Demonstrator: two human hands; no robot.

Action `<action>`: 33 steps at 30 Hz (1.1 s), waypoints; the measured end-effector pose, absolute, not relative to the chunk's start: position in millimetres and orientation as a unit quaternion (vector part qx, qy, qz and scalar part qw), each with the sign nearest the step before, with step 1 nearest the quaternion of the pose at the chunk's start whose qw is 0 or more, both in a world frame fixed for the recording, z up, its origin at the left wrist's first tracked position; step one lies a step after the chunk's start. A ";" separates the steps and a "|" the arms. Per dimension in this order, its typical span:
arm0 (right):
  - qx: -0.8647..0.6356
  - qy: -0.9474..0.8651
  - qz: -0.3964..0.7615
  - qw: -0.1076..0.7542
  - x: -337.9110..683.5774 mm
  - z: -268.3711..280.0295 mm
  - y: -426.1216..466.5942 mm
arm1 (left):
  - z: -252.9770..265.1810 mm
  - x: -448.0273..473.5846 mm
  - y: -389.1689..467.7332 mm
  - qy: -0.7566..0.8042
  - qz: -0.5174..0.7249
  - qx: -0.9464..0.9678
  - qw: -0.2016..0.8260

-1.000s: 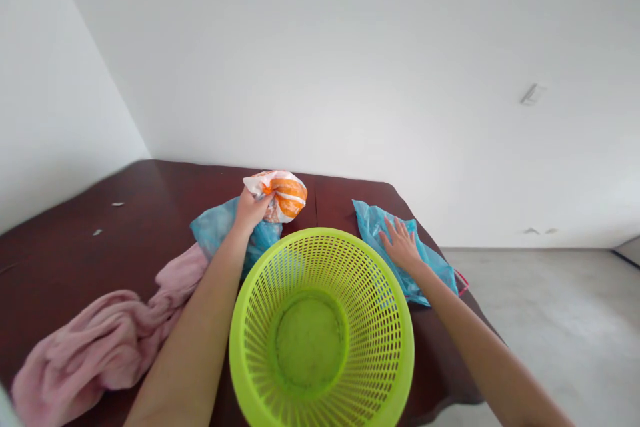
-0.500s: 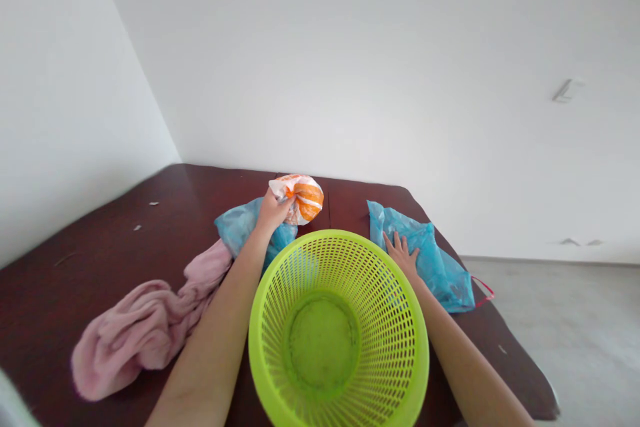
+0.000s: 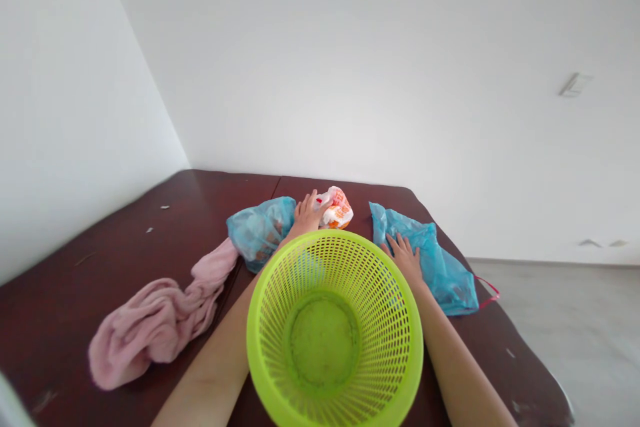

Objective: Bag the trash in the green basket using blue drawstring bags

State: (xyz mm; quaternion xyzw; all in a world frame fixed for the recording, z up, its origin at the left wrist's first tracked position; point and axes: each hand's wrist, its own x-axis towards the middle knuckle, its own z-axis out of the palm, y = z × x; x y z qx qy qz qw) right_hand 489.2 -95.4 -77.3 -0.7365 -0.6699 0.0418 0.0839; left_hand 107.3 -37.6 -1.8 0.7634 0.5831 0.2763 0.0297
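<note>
A lime-green slotted plastic basket stands in front of me between my forearms, with nothing inside. My left hand is beyond its far rim, fingers stretched out, beside a white plastic bag with orange print. Its fingertips seem to touch that bag. Left of this hand sits a filled blue plastic bag, its contents unclear through the film. My right hand lies open, fingers spread, on the edge of another blue plastic bag with a red tie string.
A crumpled pink cloth lies on the left of the dark red table. White scraps are on the tabletop. White walls rise behind and to the left; the pale floor shows at right.
My left hand has let go of the white and orange bag, which has moved right and down onto the table. The left blue bag is now more exposed. My right hand has stayed in place.
</note>
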 end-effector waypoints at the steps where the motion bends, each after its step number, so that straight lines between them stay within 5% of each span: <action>1: -0.736 -0.670 0.043 0.086 489.5 -77.5 -95.1 | -5.2 105.9 -34.6 0.591 0.273 0.759 0.031; 10: -0.734 -0.669 0.042 0.109 490.9 -80.6 -94.3 | -28.5 88.8 -33.3 0.640 0.305 0.704 0.043; 16: -0.732 -0.670 0.047 0.116 494.9 -84.2 -91.2 | 9.6 85.8 -39.9 0.586 0.388 0.711 -0.035; 22: -0.730 -0.672 0.053 0.117 498.8 -87.5 -88.9 | 17.4 82.5 -33.4 0.511 0.249 0.823 -0.017; 33: -0.726 -0.674 0.052 0.125 501.8 -91.1 -86.6 | 1.7 74.1 -33.3 0.560 0.207 0.802 0.010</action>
